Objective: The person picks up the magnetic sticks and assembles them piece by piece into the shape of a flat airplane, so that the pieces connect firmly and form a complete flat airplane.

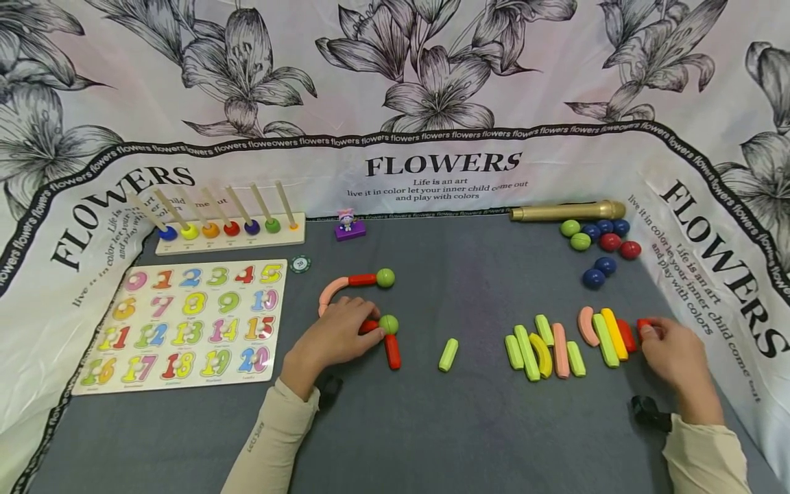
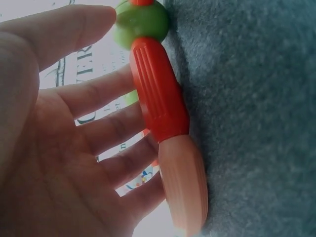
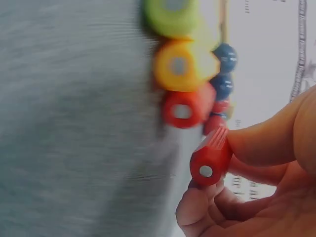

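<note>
Sticks of bright colour (image 1: 605, 339) lay in a row near the right hand (image 1: 675, 353), which pinched a short red stick (image 3: 211, 160) between thumb and fingers, just past the row's right end. Each side of the pinch looked snug. The round grey dots on the stick ends were maybe magnets, so a good way was to hold the stick by its sides, leave the ends free and lift it straight up, so it would not snap onto its neighbours. The left hand (image 1: 339, 336) was loose and wide, with fingers nearly straight, over a bent chain (image 1: 334, 290) of red and pink pieces with a green ball (image 2: 143, 24); I could not tell how hard it touched. A light touch there seemed best, because a push might break the chain. Farther left, a number board (image 1: 175, 291) showed 0 to 20, but its small words were too tiny to read. A round chip (image 1: 300, 264) seemed to say 20. Behind, the cloth (image 1: 444, 165) said "FLOWERS", "Life is an art" and "and play with colors", and its black strip said "flowers" again and again.
</note>
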### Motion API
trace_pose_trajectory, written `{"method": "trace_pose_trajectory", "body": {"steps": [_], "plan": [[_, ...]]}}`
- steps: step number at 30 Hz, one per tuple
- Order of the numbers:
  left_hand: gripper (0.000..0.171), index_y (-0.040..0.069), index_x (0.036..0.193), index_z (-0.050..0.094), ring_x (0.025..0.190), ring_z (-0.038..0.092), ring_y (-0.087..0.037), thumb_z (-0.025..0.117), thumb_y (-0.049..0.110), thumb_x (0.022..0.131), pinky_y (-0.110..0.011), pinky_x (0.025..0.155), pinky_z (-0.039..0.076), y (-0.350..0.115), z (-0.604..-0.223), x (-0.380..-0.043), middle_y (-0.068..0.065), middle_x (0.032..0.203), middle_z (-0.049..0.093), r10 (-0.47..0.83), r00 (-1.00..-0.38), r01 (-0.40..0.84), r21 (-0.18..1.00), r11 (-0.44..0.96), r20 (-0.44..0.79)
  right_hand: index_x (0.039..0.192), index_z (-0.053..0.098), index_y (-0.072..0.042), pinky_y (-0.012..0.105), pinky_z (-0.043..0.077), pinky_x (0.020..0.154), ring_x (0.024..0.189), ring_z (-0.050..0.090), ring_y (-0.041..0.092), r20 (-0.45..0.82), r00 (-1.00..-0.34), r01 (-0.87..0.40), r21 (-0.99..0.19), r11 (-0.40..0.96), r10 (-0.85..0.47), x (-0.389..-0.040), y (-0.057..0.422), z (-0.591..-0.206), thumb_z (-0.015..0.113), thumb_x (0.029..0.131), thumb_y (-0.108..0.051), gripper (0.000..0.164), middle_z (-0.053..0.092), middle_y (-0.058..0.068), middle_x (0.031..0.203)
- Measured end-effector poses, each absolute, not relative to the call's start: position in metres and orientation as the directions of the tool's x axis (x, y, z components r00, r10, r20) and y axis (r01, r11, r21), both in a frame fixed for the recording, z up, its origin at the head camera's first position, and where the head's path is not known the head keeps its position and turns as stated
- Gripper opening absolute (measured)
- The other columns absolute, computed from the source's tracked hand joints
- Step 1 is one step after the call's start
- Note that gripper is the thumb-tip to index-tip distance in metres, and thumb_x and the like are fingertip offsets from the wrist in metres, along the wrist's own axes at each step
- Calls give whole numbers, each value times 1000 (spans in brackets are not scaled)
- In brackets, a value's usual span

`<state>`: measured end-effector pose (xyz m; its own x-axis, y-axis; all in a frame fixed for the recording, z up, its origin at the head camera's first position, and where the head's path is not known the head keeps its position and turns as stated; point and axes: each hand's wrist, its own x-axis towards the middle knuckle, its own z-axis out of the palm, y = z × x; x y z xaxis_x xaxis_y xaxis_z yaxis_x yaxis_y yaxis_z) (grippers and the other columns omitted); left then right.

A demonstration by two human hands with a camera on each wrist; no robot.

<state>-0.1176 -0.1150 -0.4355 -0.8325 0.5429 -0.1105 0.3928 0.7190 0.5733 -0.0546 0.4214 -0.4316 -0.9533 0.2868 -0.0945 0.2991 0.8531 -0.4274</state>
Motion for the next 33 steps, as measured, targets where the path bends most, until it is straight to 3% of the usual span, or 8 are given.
{"method": "trace_pose_trajectory", "body": {"steps": [6, 8, 12, 18, 26, 33], "plan": [[19, 2, 118, 71, 86, 59, -20, 66, 17, 107, -42, 84, 54, -121, -430, -127, -2, 95, 66, 537, -842, 380, 646, 662, -54, 127, 49, 24, 40, 43, 66, 90, 54, 46, -64, -949, 302, -469, 830, 309, -62, 404, -415, 45, 109, -11, 39, 57, 37, 106], [18, 1, 116, 70, 86, 59, -21, 66, 16, 107, -42, 83, 53, -122, -427, -132, -3, 92, 64, 515, -857, 381, 639, 668, -27, 130, 48, 21, 39, 44, 69, 94, 55, 47, -64, -947, 306, -488, 817, 316, -66, 395, -409, 46, 111, -13, 39, 56, 38, 112], [24, 1, 122, 70, 103, 59, -30, 66, 19, 107, -48, 96, 53, -121, -420, -145, -11, 108, 67, 433, -901, 357, 562, 746, -3, 133, 51, 17, 37, 45, 72, 99, 58, 47, -18, -954, 264, -524, 810, 299, -73, 370, -404, 48, 112, -17, 40, 59, 36, 117], [38, 7, 139, 67, 123, 54, -44, 69, 26, 106, -62, 106, 44, -115, -419, -168, -19, 136, 64, 375, -924, 319, 394, 862, -73, 131, 62, 9, 33, 47, 75, 99, 66, 41, 111, -984, 43, -603, 797, 138, -90, 315, -407, 58, 112, -20, 35, 69, 29, 114], [36, 8, 141, 67, 122, 57, -40, 68, 22, 107, -59, 105, 46, -107, -420, -183, -16, 132, 64, 402, -892, 310, 369, 876, -205, 131, 68, 1, 42, 56, 79, 99, 72, 34, 77, -992, -125, -726, 676, -101, -128, 230, -421, 66, 109, -20, 30, 73, 21, 115], [29, 3, 133, 70, 123, 59, -38, 70, 13, 106, -51, 108, 47, -106, -422, -186, -16, 130, 65, 409, -891, 312, 387, 868, -197, 130, 69, -2, 39, 55, 64, 72, 68, 32, 30, -975, -150, -818, 556, -218, -161, 163, -426, 68, 107, -17, 27, 76, 15, 101]]}}
